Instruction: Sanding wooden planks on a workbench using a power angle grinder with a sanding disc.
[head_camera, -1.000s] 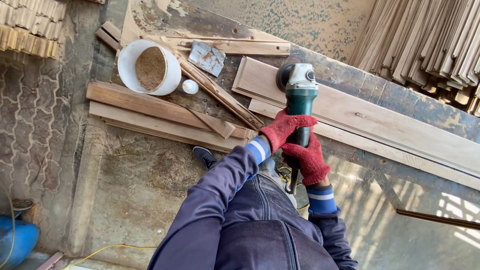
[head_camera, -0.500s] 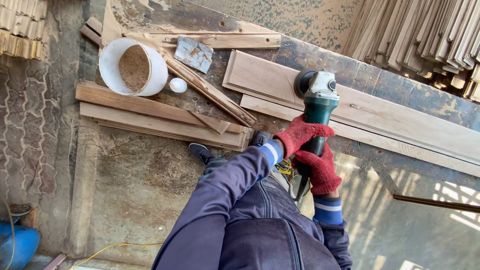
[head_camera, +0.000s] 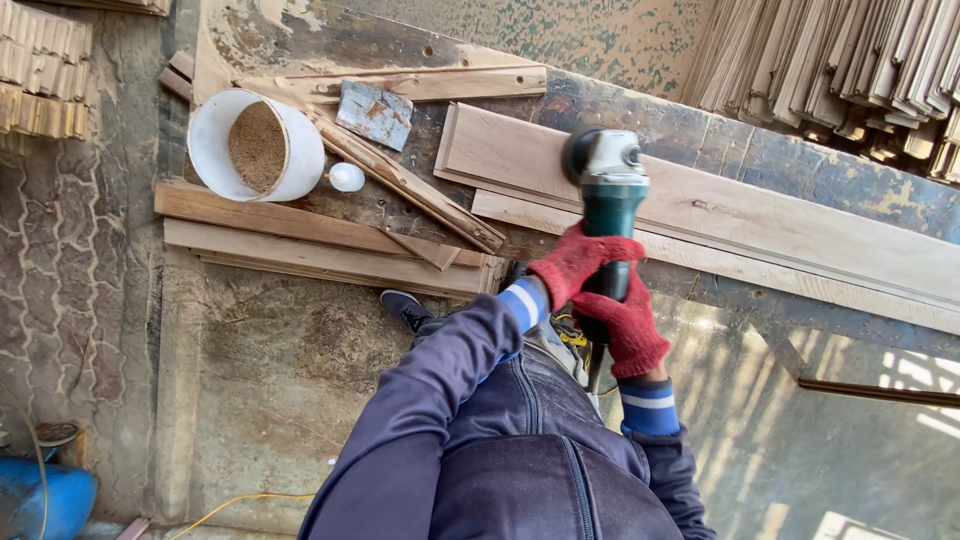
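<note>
Green grinder (head_camera: 606, 190), grey head, on pale plank (head_camera: 760, 225)

Woodworking workshop, indicated by: worn workbench (head_camera: 640, 110) laid with planks (head_camera: 700, 215), stacked timber strips (head_camera: 840, 70), sawdust-filled white bucket (head_camera: 255, 145), offcuts (head_camera: 300, 235), rough concrete floor (head_camera: 270, 370).

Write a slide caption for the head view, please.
Both gloved hands hold a green angle grinder on a long wooden board.
</note>
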